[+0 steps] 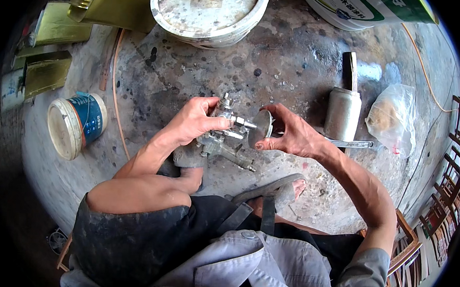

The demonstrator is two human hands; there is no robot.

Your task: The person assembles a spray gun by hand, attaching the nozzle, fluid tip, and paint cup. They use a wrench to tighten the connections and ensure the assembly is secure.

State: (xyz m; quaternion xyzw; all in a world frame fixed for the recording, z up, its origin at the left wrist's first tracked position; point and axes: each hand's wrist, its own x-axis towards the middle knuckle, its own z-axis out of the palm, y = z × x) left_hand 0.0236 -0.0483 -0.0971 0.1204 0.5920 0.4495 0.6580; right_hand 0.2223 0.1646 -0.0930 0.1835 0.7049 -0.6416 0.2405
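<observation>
You are working over a stained concrete floor (298, 58), squatting, with a metal spray gun (221, 137) held just above it, in front of your knees and roughly at the middle of the bare patch between the buckets.

The spray gun looks like cast metal: stiff, fairly heavy for its size, with a bare threaded fitting and a thin trigger lever sticking out below. It should not bend or crush, but its surfaces look smooth and grimy, so judge it slippery. The body near the head is the safe place to grip; the small nozzle parts and the lever are the bits to keep your fingers off.

Your left hand (192, 121) is wrapped round the gun's upper body, fingers curled closed on it, thumb pressing near the fitting.

Your right hand (293, 137) holds a round metal lid (261, 127) on edge, pinched between thumb and fingers at its rim, the hand only narrowly open. The lid stands just beside the gun's fitting, close to touching; whether they actually meet cannot be told. It is thin and light, rigid, and easy to drop if pinched loosely.

On the floor to your right stands a metal cup (342, 113), upright, with a wrench (348, 144) lying at its foot and a plastic bag (392, 119) beyond. A small paint tin (76, 123) lies on its side to your left.
</observation>
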